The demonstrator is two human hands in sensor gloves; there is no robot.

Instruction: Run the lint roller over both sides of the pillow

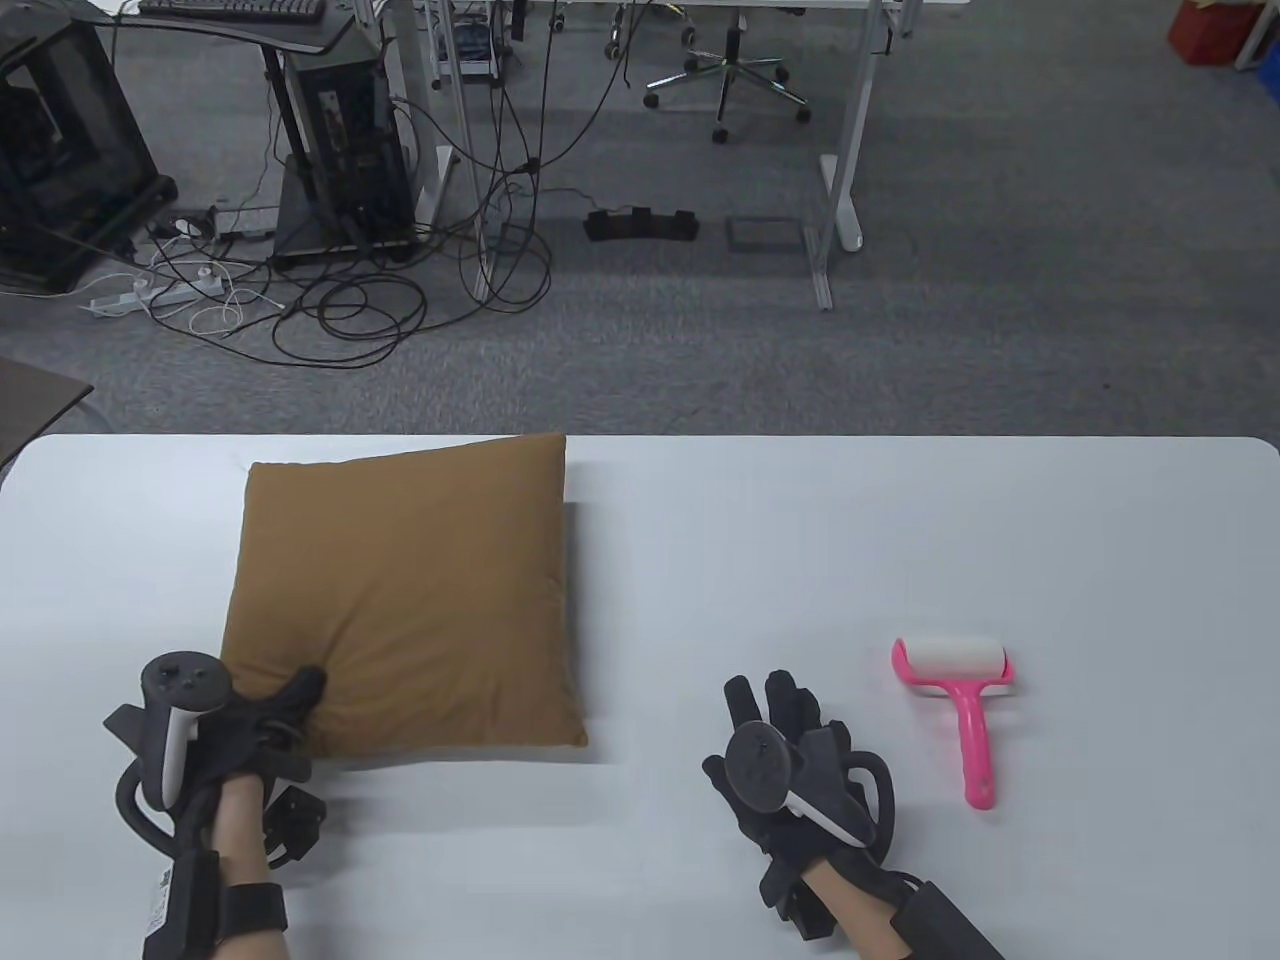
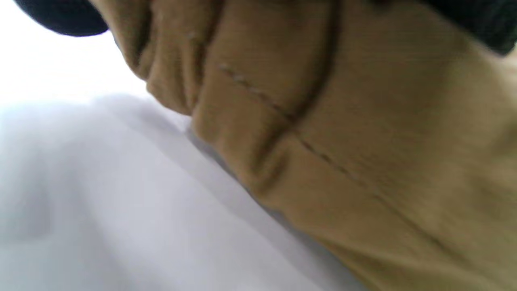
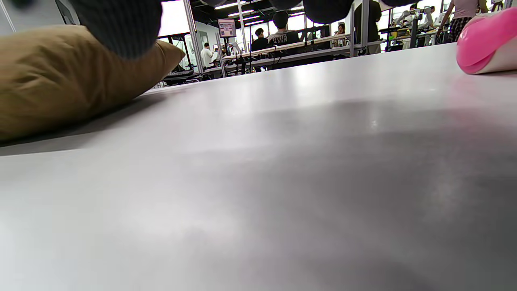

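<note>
Pillow first, at the left of the table view: a tan cushion lying flat on the white table, its near-left corner under the left hand. That hand rests on the corner with fingers bearing into the fabric; the left wrist view shows the cloth bunched into creases there, so it looks like a press or grip, though I cannot tell whether the thumb is tucked beneath. For the step in hand, judged to be fetching the roller while the pillow is steadied, this hold is worth keeping low and at the edge, so the broad top face stays free for rolling.

Moving to centre-right, the right hand is over bare table, fingers extended and loosely together, holding nothing. It sits between the pillow and the tool, nearer the tool.

Further right lies the lint roller, pink, its white sticky drum toward the top of the frame and its handle pointing to the bottom edge. The handle end is the part to take, wrapping the fingers well down the shaft and away from the drum, since touching the adhesive would likely foul glove and sheet alike. Neither side appears rolled yet.
</note>
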